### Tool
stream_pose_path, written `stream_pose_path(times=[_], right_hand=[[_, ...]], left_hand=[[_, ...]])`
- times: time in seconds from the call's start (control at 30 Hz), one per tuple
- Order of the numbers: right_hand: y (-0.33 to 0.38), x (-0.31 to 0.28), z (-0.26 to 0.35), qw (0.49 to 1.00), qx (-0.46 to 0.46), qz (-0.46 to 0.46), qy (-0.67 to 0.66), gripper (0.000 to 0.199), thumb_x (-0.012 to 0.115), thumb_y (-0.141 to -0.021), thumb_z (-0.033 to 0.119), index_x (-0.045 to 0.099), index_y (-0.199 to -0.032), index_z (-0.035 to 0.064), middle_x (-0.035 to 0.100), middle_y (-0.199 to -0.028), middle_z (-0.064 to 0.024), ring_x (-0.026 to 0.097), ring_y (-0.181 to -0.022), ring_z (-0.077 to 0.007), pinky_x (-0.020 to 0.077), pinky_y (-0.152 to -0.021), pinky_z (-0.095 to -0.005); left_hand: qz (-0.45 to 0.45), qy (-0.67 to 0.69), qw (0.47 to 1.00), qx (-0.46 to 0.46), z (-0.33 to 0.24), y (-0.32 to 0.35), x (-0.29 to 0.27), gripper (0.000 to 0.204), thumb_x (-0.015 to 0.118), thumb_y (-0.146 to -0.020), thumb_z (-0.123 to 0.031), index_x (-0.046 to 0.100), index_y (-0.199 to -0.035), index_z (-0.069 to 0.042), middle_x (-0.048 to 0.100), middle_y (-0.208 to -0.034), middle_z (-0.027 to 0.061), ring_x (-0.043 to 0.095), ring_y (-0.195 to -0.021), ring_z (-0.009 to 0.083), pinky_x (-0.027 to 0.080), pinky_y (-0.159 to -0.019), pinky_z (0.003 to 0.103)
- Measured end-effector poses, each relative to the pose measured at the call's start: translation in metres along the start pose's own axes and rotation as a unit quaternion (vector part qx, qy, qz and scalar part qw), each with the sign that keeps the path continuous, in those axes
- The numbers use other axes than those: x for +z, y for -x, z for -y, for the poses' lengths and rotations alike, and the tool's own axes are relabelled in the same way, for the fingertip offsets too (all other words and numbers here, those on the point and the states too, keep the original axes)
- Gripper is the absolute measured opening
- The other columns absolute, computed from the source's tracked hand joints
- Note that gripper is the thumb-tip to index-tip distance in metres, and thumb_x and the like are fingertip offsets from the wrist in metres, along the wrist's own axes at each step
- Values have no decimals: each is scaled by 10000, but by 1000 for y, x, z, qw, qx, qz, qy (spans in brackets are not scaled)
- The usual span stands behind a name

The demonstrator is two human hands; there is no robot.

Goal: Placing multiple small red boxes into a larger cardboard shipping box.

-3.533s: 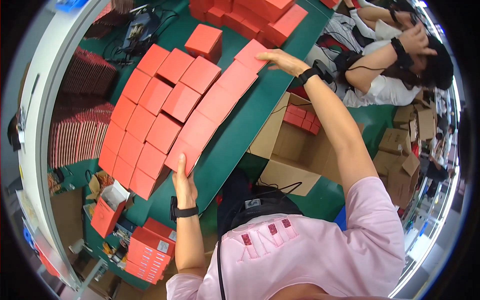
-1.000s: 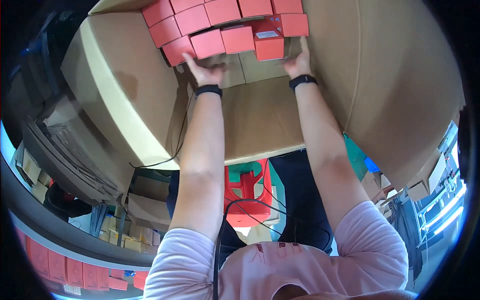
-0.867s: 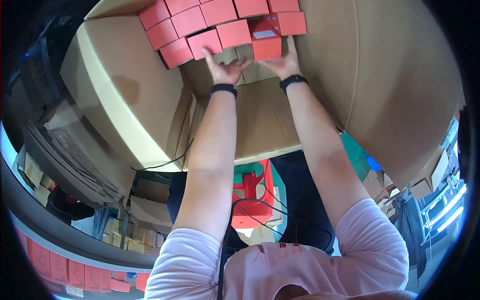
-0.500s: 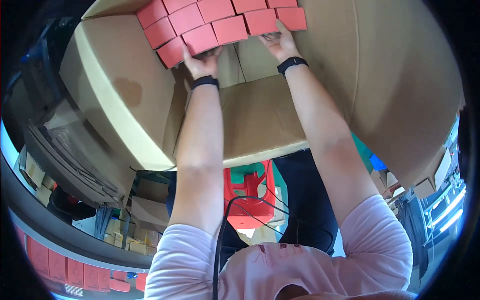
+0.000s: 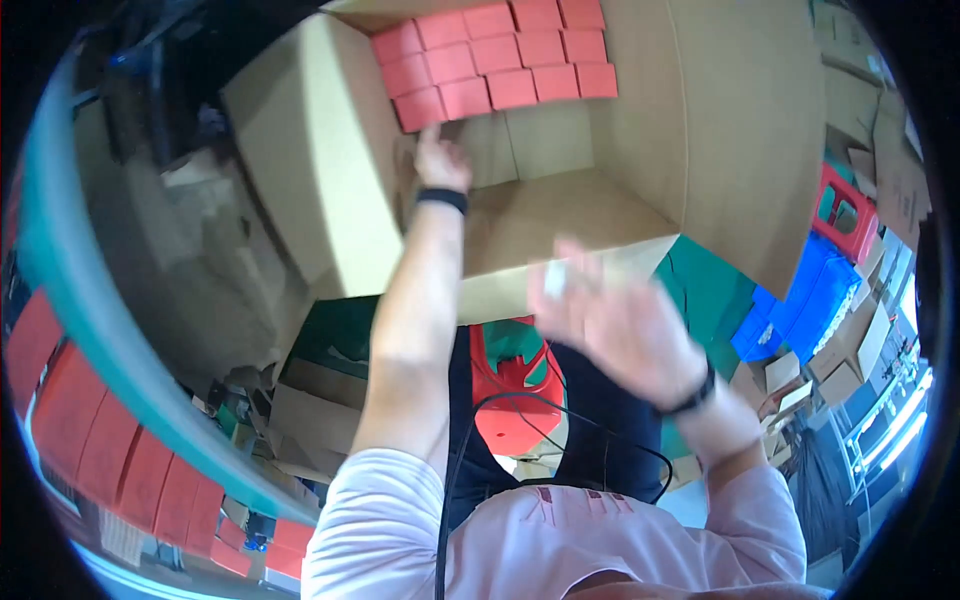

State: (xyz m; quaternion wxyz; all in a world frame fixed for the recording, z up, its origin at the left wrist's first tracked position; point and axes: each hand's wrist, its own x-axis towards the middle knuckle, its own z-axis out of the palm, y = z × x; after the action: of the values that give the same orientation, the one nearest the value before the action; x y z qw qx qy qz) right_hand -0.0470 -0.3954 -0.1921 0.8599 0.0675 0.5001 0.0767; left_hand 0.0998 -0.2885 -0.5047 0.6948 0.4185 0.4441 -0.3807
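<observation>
Inside a large brown cardboard carton [image 5: 640, 130], small red boxes [image 5: 512, 88] stand packed in rows against the far side. My left hand [image 5: 442, 160] is at the near edge of the front row, below its left end. One finger points up at a red box there, the others are loosely bent, and the hand holds nothing. Over the carton's near edge, my right hand [image 5: 615, 315] is in the air, blurred by motion. Its fingers look stretched out, with nothing gripped; a small white patch shows on one finger.
A red plastic stool [image 5: 515, 400] stands below the carton's near edge, and a black cable [image 5: 560, 405] loops over my lap. Blue bins [image 5: 815, 290] and another red stool [image 5: 850, 215] are at right. Larger red boxes [image 5: 110, 440] line the lower left.
Both hands were under the front row of red boxes. My right hand has pulled back toward me out of the carton; my left stays by the boxes. The front row now looks straighter.
</observation>
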Motion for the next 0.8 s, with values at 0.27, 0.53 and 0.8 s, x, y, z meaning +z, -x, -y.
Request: stream_pose_path(times=[0.27,0.53,0.8], right_hand=[[241,183,-164,954,125,153,226,821,589,-875,222,65,-1483,49,285,-1427,-313,514,-1150,-403,411,-985,-492],[283,327,-353,858,69,355,365,807,525,-885,246,43,-1453,-66,297,-1387,-359,476,-1164,-437,420,-957,-516],[-27,446,-374,572,-264,219,745,772,591,-836,524,394,-1398,33,308,-1457,-185,257,-1369,-302,159,-1123,-444]], left_hand=[[316,-18,949,-13,-51,436,-23,347,556,-946,-186,518,-1269,-67,602,-1181,85,571,-1119,207,457,-947,336],[302,192,921,153,-195,635,-154,389,552,-935,-187,482,-1272,-5,598,-1172,128,594,-1062,220,477,-919,349],[-326,227,805,439,-247,641,-361,783,589,-876,-498,289,-1419,-20,283,-1449,221,271,-1350,368,188,-1124,437]])
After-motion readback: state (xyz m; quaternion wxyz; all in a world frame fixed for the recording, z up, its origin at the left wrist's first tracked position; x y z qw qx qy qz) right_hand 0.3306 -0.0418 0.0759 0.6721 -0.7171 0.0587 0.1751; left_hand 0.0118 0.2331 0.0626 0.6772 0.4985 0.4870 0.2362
